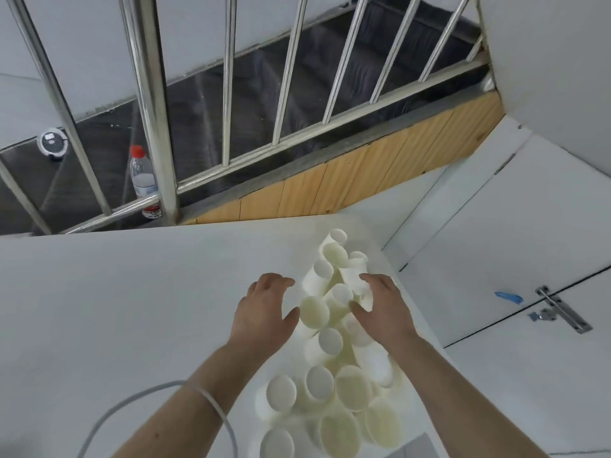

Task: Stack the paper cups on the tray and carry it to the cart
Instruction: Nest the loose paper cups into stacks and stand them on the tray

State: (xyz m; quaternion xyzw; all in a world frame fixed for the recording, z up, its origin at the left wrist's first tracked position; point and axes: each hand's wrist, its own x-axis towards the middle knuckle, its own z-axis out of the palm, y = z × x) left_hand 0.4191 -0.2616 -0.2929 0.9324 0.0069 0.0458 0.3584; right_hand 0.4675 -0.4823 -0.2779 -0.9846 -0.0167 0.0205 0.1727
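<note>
Several white paper cups (330,358) lie in a loose pile along the right edge of a white table (115,309), some on their sides, some mouth up. My left hand (264,309) hovers at the pile's left side with fingers spread and relaxed, holding nothing. My right hand (380,305) lies on the upper part of the pile, fingers and thumb curving over a cup (358,289); whether it grips that cup is unclear. No tray or cart is in view.
A steel railing (152,104) stands behind the table over a dark stairwell. A water bottle (142,180) with a red cap stands by the railing post. A white door with a metal latch (558,309) is at the right. A grey cable (148,401) loops over my left forearm.
</note>
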